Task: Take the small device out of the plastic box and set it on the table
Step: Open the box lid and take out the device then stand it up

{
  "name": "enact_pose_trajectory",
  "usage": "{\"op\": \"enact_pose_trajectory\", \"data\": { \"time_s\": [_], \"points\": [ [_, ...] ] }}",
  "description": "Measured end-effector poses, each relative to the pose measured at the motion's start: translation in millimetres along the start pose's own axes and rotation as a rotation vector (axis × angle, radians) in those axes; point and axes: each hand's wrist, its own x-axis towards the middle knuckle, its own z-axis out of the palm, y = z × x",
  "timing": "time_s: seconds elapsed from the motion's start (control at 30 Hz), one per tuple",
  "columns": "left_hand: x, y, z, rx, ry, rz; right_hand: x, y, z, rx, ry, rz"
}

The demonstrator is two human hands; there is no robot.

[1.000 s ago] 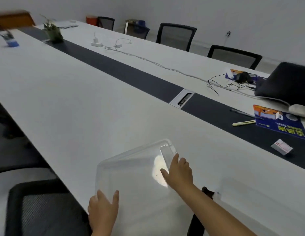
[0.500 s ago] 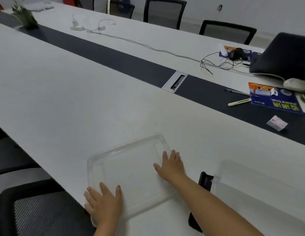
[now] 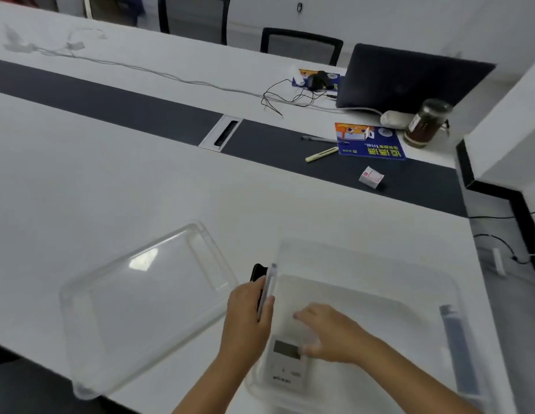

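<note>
A clear plastic box [image 3: 364, 297] stands open on the white table [image 3: 140, 180] at the near right. Inside it, at the near left corner, lies the small white device [image 3: 285, 369] with a grey display. My left hand [image 3: 248, 315] grips the box's left rim beside a black latch [image 3: 257, 273]. Reaching inside the box, my right hand [image 3: 332, 336] has its fingers apart and its thumb touches the device's right edge. The box's clear lid [image 3: 140, 306] lies flat on the table to the left.
Along the dark centre strip lie a yellow pen [image 3: 321, 154], a blue booklet [image 3: 370, 144] and a small white carton [image 3: 371, 176]. Behind them are a dark laptop [image 3: 409, 82], a jar [image 3: 427, 124] and loose cables [image 3: 290, 97]. The table ends just right of the box.
Both hands have left the lid, which now lies on the table. The view swung right; my left hand took the box rim and my right hand went into the box.
</note>
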Motion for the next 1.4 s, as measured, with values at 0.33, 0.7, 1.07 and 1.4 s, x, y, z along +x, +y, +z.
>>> {"op": "enact_pose_trajectory", "data": {
  "time_s": [0.33, 0.7, 1.07, 1.4],
  "points": [
    [-9.1, 11.0, 0.6, -0.014, 0.023, -0.068, 19.0, -3.8, 22.7, 0.227, -0.137, 0.098],
    [-9.0, 6.4, 3.6, 0.217, 0.204, 0.225, -43.7, 14.6, -25.8, 1.039, 0.327, 0.148],
    [-9.9, 56.2, 14.9, -0.028, -0.065, 0.469, -105.8, -0.8, -46.5, 1.383, 0.585, 0.025],
    [-14.4, 71.1, 3.8, -0.641, -0.633, -0.24, -104.9, 0.6, -35.2, 0.986, 0.844, -0.038]
  ]
}}
